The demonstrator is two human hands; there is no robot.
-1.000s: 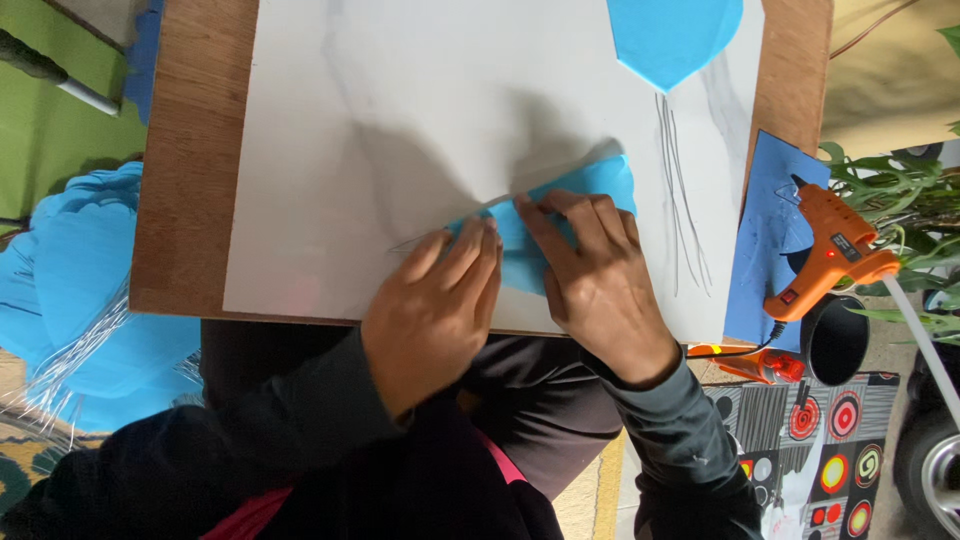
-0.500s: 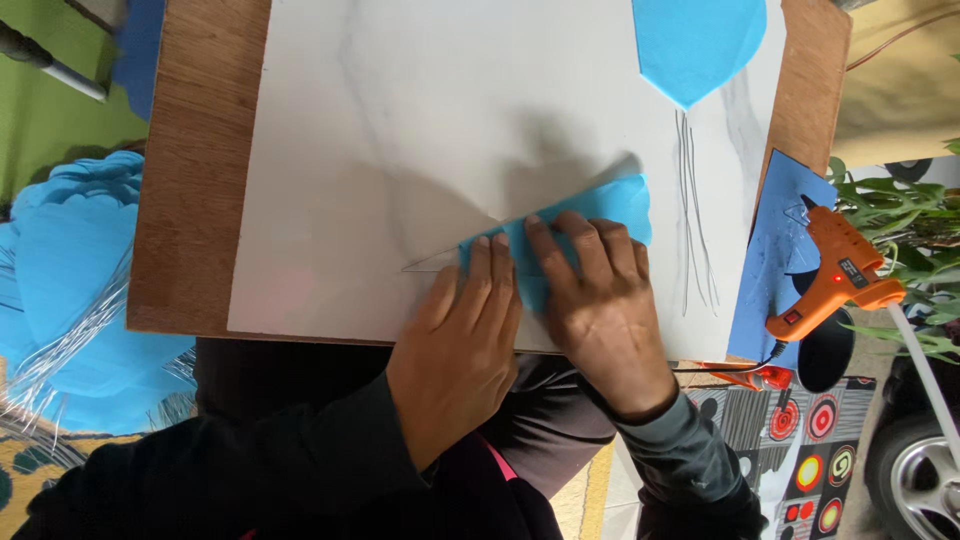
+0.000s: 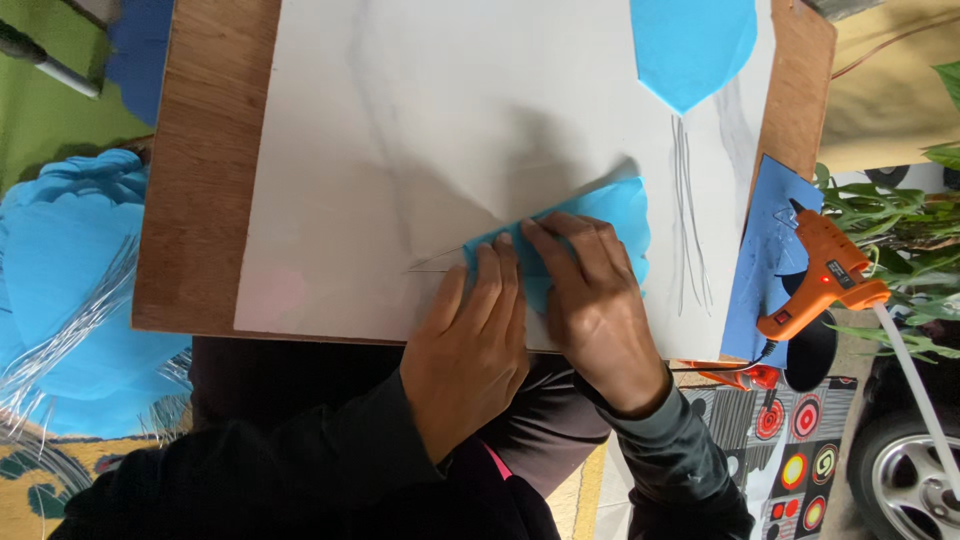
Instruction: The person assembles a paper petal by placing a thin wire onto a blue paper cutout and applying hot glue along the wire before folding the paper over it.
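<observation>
A white sheet (image 3: 420,140) lies on a wooden board (image 3: 200,170) across my lap. Near its front edge sits a light blue cut-out piece (image 3: 615,215). My left hand (image 3: 470,345) lies flat with its fingertips pressing the piece's left end. My right hand (image 3: 590,300) lies beside it, fingers spread over the middle of the piece, pressing it down. A second light blue shape (image 3: 690,45) is on the sheet at the top right, with thin pencil lines below it.
An orange glue gun (image 3: 825,275) rests on a darker blue sheet (image 3: 760,250) at the board's right edge. Light blue cut shapes (image 3: 70,280) lie on the floor at left. Green plant leaves and a patterned mat are at right.
Both hands have slid slightly along the blue piece while pressing it; the view has shifted a little. The glue gun has not moved.
</observation>
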